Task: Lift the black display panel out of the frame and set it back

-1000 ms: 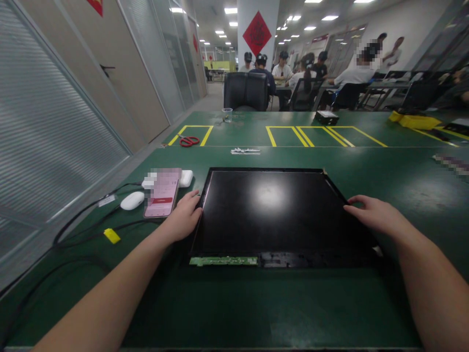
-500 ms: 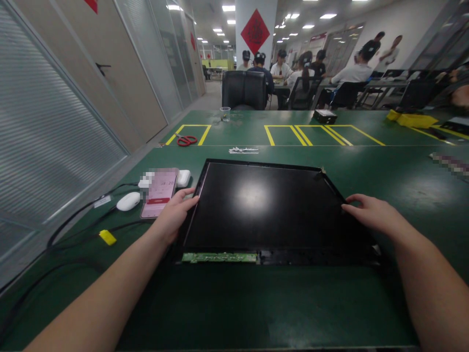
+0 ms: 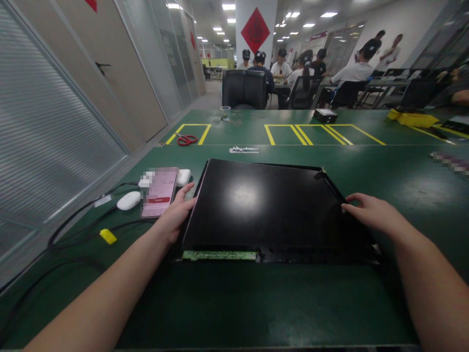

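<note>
Left grip (image 3: 176,214) and right grip (image 3: 373,214) pinching black display (image 3: 264,210), phone (image 3: 163,188) nearby (“20” legible)

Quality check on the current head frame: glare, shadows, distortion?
Head view: round pale glare on the black panel; head view: dim shadow on the green table along the panel's near side; head view: wide-angle slant on the door; head view: pixelated blocks over the phone's left edge.

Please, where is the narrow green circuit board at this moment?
In the head view, the narrow green circuit board is along the near edge of the flat black display panel, on the left half, nearer to the bare left hand.
</note>
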`<state>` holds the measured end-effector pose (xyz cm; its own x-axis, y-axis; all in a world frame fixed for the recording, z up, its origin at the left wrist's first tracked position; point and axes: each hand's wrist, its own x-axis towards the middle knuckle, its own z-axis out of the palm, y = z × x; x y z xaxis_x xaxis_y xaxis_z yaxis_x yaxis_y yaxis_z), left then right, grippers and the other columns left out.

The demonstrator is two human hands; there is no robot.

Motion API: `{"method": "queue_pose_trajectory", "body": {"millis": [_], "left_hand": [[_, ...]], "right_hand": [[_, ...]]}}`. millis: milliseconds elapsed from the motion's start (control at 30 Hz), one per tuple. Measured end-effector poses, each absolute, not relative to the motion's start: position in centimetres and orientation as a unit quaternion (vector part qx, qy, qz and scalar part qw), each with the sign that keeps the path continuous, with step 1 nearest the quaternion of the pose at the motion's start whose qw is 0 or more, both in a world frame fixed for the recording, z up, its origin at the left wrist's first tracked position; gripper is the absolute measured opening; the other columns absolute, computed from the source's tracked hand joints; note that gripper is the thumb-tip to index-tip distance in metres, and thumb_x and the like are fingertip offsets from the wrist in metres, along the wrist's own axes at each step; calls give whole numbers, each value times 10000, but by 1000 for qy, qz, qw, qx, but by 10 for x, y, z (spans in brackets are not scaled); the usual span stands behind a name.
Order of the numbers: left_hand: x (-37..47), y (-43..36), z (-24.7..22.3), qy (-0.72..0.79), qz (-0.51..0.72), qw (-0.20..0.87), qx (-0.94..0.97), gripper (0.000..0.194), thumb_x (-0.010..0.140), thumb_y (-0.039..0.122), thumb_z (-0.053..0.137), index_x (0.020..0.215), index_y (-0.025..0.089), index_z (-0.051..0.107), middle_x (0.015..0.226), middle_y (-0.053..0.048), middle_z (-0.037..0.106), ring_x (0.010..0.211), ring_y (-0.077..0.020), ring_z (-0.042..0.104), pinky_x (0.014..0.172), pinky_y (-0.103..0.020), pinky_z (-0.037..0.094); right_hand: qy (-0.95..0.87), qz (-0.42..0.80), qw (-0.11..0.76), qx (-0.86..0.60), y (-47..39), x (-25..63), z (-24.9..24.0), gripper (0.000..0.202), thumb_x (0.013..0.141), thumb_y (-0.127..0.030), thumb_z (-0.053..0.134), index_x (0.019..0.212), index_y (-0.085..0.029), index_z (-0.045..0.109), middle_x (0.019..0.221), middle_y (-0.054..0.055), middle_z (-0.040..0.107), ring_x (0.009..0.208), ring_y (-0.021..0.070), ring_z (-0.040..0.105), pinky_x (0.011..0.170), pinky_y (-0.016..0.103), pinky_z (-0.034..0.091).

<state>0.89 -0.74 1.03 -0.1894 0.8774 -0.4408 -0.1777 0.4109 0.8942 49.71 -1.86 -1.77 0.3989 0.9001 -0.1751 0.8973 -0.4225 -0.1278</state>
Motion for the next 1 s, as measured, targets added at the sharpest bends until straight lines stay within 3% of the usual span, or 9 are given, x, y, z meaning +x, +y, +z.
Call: {"method": "queue_pose_trajectory", "body": {"millis": [67, 233, 433, 700, 900, 1000], "left_hand": [[11, -10, 14, 611, 468, 567, 295, 948, 811, 172, 866, 1625, 285, 393, 723, -18, 762, 405, -204, 661, 388, -279, 540], [17, -14, 20, 581, 474, 589, 303, 591, 817, 164, 834, 1382, 167, 660, 813, -56, 800, 585, -204, 748, 472, -238, 569], [21, -17, 22, 555, 496, 592, 308, 460, 843, 230, 758, 1294, 152, 719, 961, -87, 827, 821, -267, 799, 631, -311, 647], [11, -21, 16, 501, 479, 584, 423, 651, 648, 264, 897, 1276, 200, 739, 1161, -101, 812, 1076, -347, 765, 846, -376, 658], [12, -24, 17, 464, 488, 580, 458, 798, 641, 348, 929, 1390, 203, 692, 1229, -125, 792, 1202, -399, 714, 952, -426, 634], [13, -26, 16, 443, 505, 563, 482, 858, 669, 368, 920, 1466, 224, 638, 1343, -125, 750, 1300, -402, 658, 1030, -434, 598]], "right_hand": [[-534, 113, 4, -838, -19, 496, -17, 485, 919, -529, 528, 1243, -220, 713, 1023, 119, 776, 995, 328, 734, 783, 388, 546], [-535, 111, 16, -837, -20, 493, -15, 467, 909, -515, 546, 1220, -215, 721, 996, 113, 776, 963, 323, 735, 770, 383, 545], [-540, 116, 26, -833, -20, 494, -16, 452, 906, -519, 553, 1196, -215, 720, 968, 112, 768, 941, 320, 733, 758, 379, 534], [-535, 137, 49, -832, -20, 494, -16, 450, 896, -500, 554, 1185, -203, 730, 994, 111, 774, 957, 324, 726, 804, 392, 532], [-490, 141, 125, -851, -22, 487, -9, 537, 901, -533, 518, 1265, -193, 718, 832, 88, 752, 878, 311, 724, 799, 390, 537], [-479, 140, 181, -847, -21, 484, -7, 490, 891, -514, 523, 1179, -187, 746, 956, 123, 780, 1004, 330, 722, 901, 413, 536]]}}
